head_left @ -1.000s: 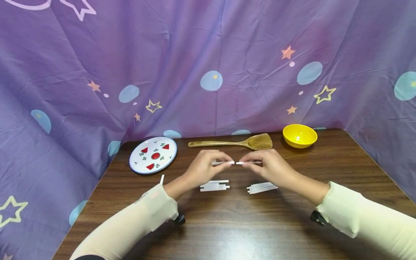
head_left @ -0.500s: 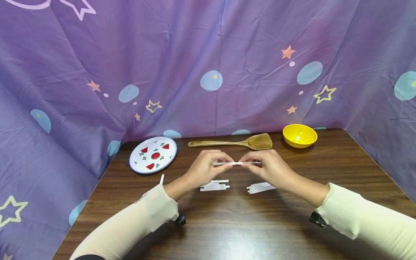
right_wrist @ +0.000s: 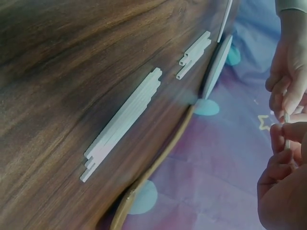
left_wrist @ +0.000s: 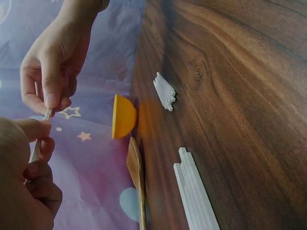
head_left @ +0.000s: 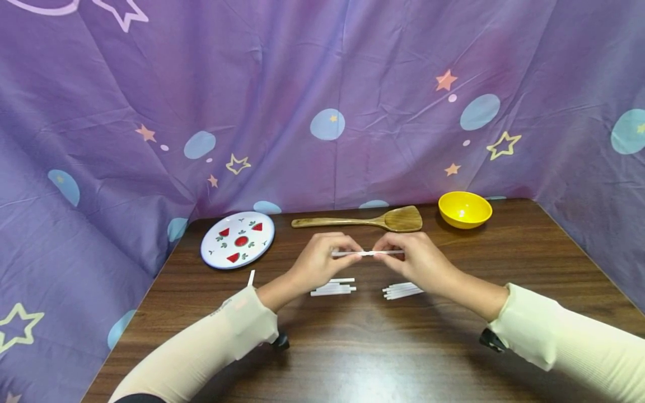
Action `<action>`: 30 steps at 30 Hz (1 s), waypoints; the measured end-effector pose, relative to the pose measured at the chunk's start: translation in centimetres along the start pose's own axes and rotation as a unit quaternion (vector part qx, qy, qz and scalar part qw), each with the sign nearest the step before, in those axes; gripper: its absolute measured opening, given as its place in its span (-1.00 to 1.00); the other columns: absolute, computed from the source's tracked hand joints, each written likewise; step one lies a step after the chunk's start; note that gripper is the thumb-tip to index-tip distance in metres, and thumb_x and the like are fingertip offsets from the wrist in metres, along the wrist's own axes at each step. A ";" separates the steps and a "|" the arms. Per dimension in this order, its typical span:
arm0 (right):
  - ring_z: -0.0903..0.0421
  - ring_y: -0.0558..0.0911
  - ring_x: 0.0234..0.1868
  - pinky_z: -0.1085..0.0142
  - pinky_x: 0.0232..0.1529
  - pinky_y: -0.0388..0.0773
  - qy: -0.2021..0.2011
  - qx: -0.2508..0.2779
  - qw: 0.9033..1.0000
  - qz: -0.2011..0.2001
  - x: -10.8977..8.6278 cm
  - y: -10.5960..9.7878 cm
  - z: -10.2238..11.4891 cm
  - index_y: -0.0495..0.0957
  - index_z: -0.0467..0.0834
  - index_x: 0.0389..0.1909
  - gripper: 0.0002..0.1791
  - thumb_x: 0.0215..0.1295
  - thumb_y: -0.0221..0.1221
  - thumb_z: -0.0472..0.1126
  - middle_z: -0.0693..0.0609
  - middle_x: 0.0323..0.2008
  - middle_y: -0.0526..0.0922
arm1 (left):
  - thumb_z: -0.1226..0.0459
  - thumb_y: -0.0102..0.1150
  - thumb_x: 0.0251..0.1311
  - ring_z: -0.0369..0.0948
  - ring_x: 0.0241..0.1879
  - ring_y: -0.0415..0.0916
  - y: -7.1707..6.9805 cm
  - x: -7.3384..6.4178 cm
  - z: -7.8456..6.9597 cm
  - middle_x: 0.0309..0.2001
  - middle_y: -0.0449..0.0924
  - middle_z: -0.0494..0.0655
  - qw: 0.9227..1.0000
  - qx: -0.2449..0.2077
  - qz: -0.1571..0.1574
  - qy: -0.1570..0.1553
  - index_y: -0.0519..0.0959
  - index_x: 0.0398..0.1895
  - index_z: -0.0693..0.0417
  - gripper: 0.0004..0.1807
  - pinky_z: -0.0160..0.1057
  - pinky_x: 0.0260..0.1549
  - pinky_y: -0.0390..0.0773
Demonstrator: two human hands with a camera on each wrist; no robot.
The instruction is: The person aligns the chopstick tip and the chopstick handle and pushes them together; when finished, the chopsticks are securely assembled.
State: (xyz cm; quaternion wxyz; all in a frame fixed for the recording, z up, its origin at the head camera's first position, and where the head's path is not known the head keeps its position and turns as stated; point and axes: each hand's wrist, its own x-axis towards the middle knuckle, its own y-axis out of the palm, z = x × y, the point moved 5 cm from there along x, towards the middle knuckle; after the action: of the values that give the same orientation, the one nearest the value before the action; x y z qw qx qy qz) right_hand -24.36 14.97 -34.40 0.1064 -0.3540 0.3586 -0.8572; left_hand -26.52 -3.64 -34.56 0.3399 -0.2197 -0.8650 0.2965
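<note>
Above the middle of the table, my left hand (head_left: 317,258) pinches a slim white stick (head_left: 345,254) between thumb and fingers. Facing it, my right hand (head_left: 419,259) pinches a second white stick (head_left: 395,252). The two sticks lie level in one line, their inner ends meeting between the fingertips, which partly cover the join. In the left wrist view the left hand's stick (left_wrist: 36,151) shows between the curled fingers. Below the left hand lies a bundle of white sticks (head_left: 332,289); another bundle (head_left: 401,290) lies below the right hand, partly hidden by it.
A white plate (head_left: 216,250) with watermelon pictures stands at the back left. Behind the hands lies a wooden spatula (head_left: 332,223), and a yellow bowl (head_left: 464,211) is at the back right. One lone white stick (head_left: 251,277) pokes out beyond the left sleeve. A purple curtain (head_left: 282,112) hangs behind.
The gap between the two stick ends has closed; they now meet. The hands have drawn slightly together, fingertips nearer each other. Bundles, plate, spatula and bowl stay put.
</note>
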 end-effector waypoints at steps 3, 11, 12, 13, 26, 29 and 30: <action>0.29 0.64 -0.39 0.31 -0.36 0.66 -0.006 0.004 1.000 -0.006 0.0 0.0 0.2 0.69 -0.08 -0.32 -0.89 0.25 0.42 -0.34 0.16 -0.39 0.75 | 0.29 0.39 0.28 -0.28 -0.26 0.64 0.0 0.0 -0.1 -0.29 0.73 -0.14 1.000 -0.012 -0.001 -0.004 0.76 -0.24 0.12 -0.92 -0.35 -0.16 0.64; 0.29 0.61 -0.38 0.36 -0.37 0.60 -0.033 -0.014 0.999 -0.031 -0.2 0.0 0.8 0.69 -0.06 -0.32 -0.88 0.23 0.43 -0.33 0.17 -0.36 0.75 | 0.31 0.40 0.27 -0.27 -0.24 0.65 0.0 -0.1 -0.5 -0.27 0.73 -0.13 1.000 -0.022 -0.006 -0.010 0.76 -0.25 0.10 -0.95 -0.27 -0.14 0.67; 0.29 0.62 -0.36 0.35 -0.35 0.62 -0.034 -0.016 0.999 -0.031 -0.2 0.0 0.8 0.69 -0.07 -0.32 -0.88 0.23 0.43 -0.32 0.16 -0.35 0.76 | 0.31 0.40 0.27 -0.27 -0.24 0.65 0.0 -0.2 -0.5 -0.28 0.73 -0.14 1.000 -0.019 -0.006 -0.010 0.76 -0.25 0.09 -0.95 -0.29 -0.15 0.67; 0.28 0.64 -0.35 0.33 -0.33 0.63 -0.035 -0.016 0.999 -0.032 -0.3 0.0 0.8 0.70 -0.07 -0.32 -0.89 0.23 0.43 -0.32 0.15 -0.35 0.76 | 0.30 0.40 0.27 -0.27 -0.24 0.65 0.0 -0.2 -0.6 -0.27 0.73 -0.14 1.000 -0.016 -0.006 -0.010 0.76 -0.25 0.08 -0.95 -0.32 -0.15 0.66; 0.27 0.68 -0.30 0.32 -0.28 0.65 -0.052 -0.014 0.998 -0.039 -0.3 0.0 1.2 0.70 -0.08 -0.30 -0.89 0.24 0.42 -0.34 0.17 -0.33 0.77 | 0.28 0.41 0.27 -0.24 -0.18 0.68 -0.1 -0.3 -1.1 -0.25 0.73 -0.15 1.000 0.007 -0.018 -0.003 0.76 -0.24 0.07 -0.93 -0.38 -0.10 0.63; 0.27 0.67 -0.30 0.31 -0.28 0.64 -0.055 -0.016 0.998 -0.041 -0.3 0.0 1.3 0.70 -0.08 -0.30 -0.89 0.23 0.42 -0.33 0.17 -0.34 0.76 | 0.28 0.41 0.27 -0.23 -0.17 0.69 -0.1 -0.3 -1.2 -0.25 0.73 -0.15 1.000 0.012 -0.021 0.003 0.76 -0.24 0.06 -0.93 -0.37 -0.09 0.63; 0.27 0.68 -0.30 0.30 -0.28 0.65 -0.055 -0.017 0.997 -0.041 -0.3 0.0 1.3 0.70 -0.08 -0.30 -0.89 0.23 0.42 -0.33 0.16 -0.34 0.76 | 0.28 0.41 0.27 -0.23 -0.18 0.69 -0.1 -0.3 -1.2 -0.25 0.73 -0.15 1.000 0.014 -0.022 0.005 0.76 -0.24 0.06 -0.93 -0.37 -0.09 0.63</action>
State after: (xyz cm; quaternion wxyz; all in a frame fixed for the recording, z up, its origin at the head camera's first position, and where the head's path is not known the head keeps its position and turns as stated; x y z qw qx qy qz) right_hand -23.26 14.36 -33.91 0.0845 -0.4171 0.3519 -0.8337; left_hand -25.47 -3.44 -33.90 0.3541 -0.1971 -0.8637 0.2997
